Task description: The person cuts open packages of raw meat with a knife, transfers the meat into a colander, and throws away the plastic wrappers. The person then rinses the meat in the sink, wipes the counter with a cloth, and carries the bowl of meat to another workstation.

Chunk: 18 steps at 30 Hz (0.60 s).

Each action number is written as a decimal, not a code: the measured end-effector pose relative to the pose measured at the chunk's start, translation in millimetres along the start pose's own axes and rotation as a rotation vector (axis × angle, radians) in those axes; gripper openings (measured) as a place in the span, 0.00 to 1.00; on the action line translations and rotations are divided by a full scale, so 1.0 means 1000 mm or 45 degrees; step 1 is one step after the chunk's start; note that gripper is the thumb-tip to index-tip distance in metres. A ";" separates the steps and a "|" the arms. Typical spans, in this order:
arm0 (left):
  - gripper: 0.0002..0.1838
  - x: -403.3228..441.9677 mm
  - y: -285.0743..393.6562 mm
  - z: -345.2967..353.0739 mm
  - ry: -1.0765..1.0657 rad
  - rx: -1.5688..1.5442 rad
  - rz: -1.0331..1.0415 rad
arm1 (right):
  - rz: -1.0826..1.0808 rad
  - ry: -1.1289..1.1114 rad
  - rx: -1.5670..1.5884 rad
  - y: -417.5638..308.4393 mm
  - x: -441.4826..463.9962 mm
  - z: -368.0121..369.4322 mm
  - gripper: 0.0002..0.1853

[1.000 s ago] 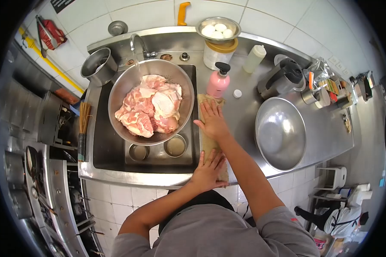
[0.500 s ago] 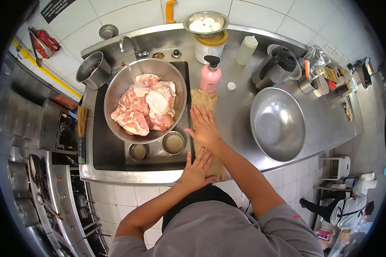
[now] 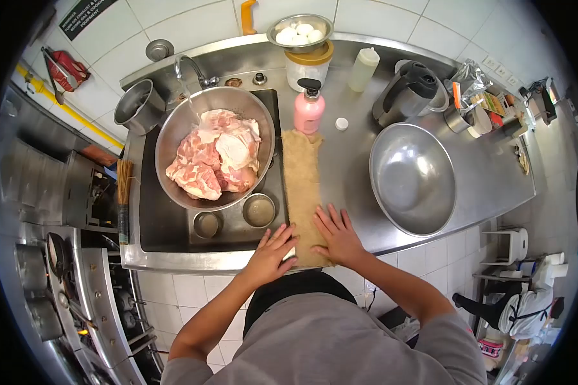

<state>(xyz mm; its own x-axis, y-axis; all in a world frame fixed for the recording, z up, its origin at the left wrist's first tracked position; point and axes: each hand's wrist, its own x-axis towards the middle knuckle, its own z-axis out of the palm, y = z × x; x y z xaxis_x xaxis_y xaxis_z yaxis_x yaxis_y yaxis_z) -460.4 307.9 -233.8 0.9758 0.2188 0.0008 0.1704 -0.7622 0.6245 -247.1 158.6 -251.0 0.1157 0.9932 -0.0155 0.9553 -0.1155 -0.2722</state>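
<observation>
A long tan cloth (image 3: 302, 186) lies flat on the steel counter, along the sink's right edge. My left hand (image 3: 271, 255) rests at the cloth's near left corner, fingers spread, with a small white patch beside its fingertips. Flat at the cloth's near right edge is my right hand (image 3: 339, 239), its fingers apart. Beyond the cloth's far end stands a pink pump bottle (image 3: 309, 114). A large steel bowl of raw meat (image 3: 215, 154) sits over the sink (image 3: 164, 239) to the left, with water running from the tap (image 3: 196, 69).
An empty steel bowl (image 3: 412, 179) stands on the right of the counter. Farther back are a bowl of eggs (image 3: 300, 32) on a lidded tub (image 3: 307, 66), a squeeze bottle (image 3: 364, 69) and a dark jug (image 3: 406, 95). Another person (image 3: 523, 312) is at the lower right.
My right hand has moved from the cloth's upper part down to its near right edge. My left hand has shifted slightly left. More of the cloth shows, lying flat. The view has shifted a little.
</observation>
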 end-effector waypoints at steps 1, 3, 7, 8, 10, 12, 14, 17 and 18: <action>0.29 0.005 0.000 0.001 0.003 0.006 0.002 | -0.002 0.007 -0.001 -0.001 -0.004 0.000 0.45; 0.29 0.019 0.000 0.007 0.163 0.080 -0.005 | 0.042 0.035 0.062 -0.002 -0.009 -0.001 0.49; 0.31 0.062 0.007 0.024 0.206 0.314 0.059 | 0.030 0.126 0.140 -0.007 -0.016 -0.017 0.47; 0.33 0.069 0.020 0.029 0.174 0.352 0.068 | 0.100 0.205 0.365 -0.003 -0.024 -0.021 0.45; 0.39 0.074 0.030 0.041 0.132 0.440 0.085 | 0.174 0.372 0.528 0.002 -0.043 -0.034 0.40; 0.41 0.076 0.027 0.048 0.136 0.435 0.112 | 0.392 0.331 1.064 0.021 -0.068 -0.026 0.38; 0.41 0.075 0.028 0.045 0.122 0.416 0.086 | 0.688 0.255 1.820 0.035 -0.091 -0.028 0.35; 0.37 0.065 0.025 0.040 0.182 0.363 0.146 | 0.888 0.306 2.298 0.060 -0.127 -0.036 0.42; 0.30 0.059 0.032 0.029 0.219 0.207 0.116 | 0.965 0.369 2.310 0.061 -0.133 -0.049 0.43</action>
<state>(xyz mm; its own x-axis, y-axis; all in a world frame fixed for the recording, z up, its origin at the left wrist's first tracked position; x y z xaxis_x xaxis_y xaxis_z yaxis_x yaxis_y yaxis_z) -393.5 279.0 -236.8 0.9527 0.2346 0.1933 0.1160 -0.8684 0.4821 -190.9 18.6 -218.4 0.5036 0.7045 -0.5000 -0.6251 -0.1023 -0.7738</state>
